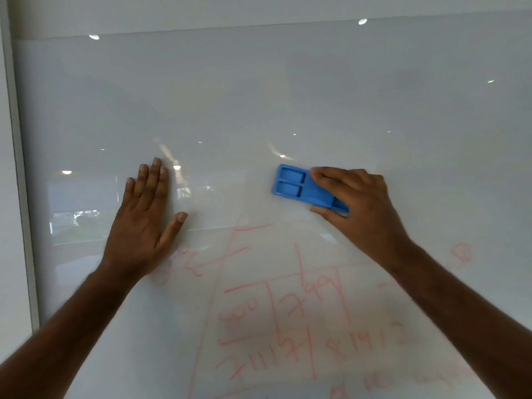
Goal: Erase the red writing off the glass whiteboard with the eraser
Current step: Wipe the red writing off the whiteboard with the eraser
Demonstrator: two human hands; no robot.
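A glass whiteboard (259, 96) fills the view. Red writing (288, 309), made of lines, boxes and numbers, covers its lower middle and lower right. My right hand (362, 208) grips a blue plastic eraser (299, 187) and presses it flat on the glass just above the topmost red lines. The eraser lies nearly level, its free end pointing left. My left hand (144, 220) rests flat on the board to the left, fingers up and thumb out, its heel beside faint red marks (184, 260).
The board's grey frame (20, 174) runs down the left edge, with plain wall beyond it. The top edge of the glass crosses near the top. Ceiling lights and a window reflect in the glass. The upper board bears no writing.
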